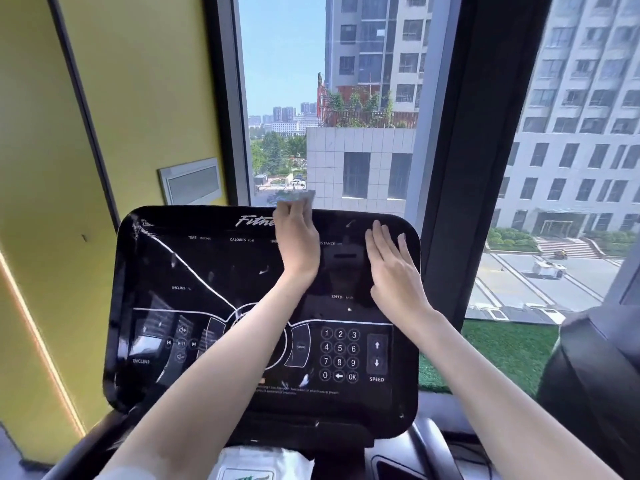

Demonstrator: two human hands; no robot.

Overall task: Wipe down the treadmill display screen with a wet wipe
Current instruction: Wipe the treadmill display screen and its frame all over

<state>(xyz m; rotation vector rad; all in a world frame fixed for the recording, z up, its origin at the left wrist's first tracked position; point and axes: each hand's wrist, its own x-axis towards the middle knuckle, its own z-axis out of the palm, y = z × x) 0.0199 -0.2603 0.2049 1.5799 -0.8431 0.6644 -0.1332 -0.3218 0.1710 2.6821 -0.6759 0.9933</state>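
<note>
From the head view, the wiping step looks to be under way: the left hand (298,237) presses a wet wipe (300,196) against the top edge of the treadmill display screen (214,268), its fingers curled over the cloth so that only a pale strip shows just beyond the fingertips. The right hand (393,268) lies flat and open on the glass, holding nothing, off to the right of the left hand and apart from it; it seems to steady the panel.

The next move probably calls for drawing the wipe down and sideways from the rim, with even pressure, over the part below and to the left of the left hand, where white streaks and smudges show. The number keypad (340,355) sits below the right wrist, so light contact there seems wise to avoid pressing keys.

Counted: two hands, one wipe in use, one display screen, one keypad. A white packet (256,462) lies under the console near the left forearm; whether it holds wipes I cannot tell
</note>
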